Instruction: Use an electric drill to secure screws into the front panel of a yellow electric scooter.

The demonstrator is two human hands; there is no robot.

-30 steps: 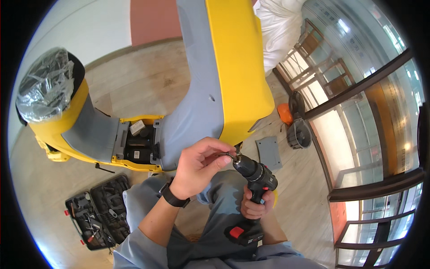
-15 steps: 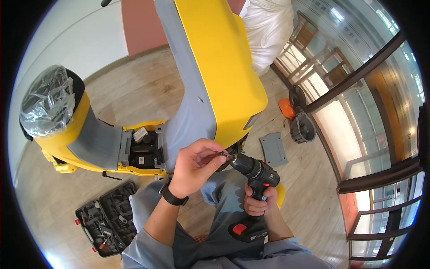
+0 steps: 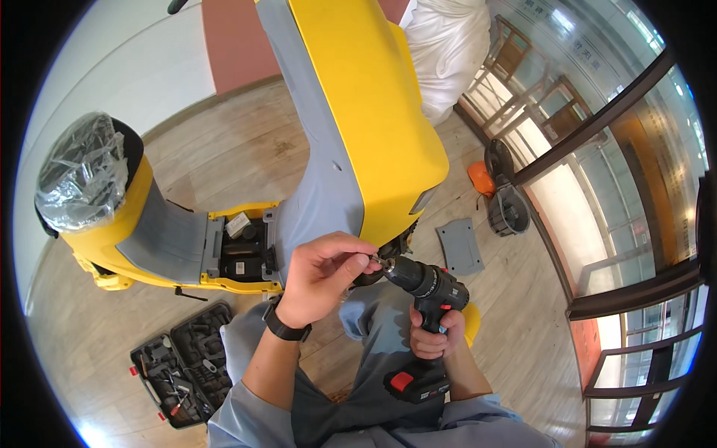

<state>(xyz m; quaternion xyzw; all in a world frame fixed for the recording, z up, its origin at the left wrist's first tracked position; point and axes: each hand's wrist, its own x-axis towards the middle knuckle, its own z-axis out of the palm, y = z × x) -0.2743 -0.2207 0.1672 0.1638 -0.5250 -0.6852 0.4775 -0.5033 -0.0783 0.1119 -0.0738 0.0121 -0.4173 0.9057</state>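
Drill (image 3: 435,293) fills the right hand (image 3: 432,340); left hand (image 3: 323,275) (wearing a wristband (image 3: 284,324)) pinches something small (image 3: 376,260) at the chuck (image 3: 403,273).

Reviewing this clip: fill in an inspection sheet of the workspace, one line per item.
Surface: pale plank floor; the work is held above it.
Job's things: black drill, its tip meeting a small piece, too small to identify.
Clutter: open toolbox holding tools; grey panel, dark tub and orange object on the floor.
Grippers: left hand pinches the small piece; right hand grips the drill's handle.
Cables: nothing seen.
Surroundings: yellow-and-grey scooter with an open compartment, clear plastic over one end; white cloth; glass panels.
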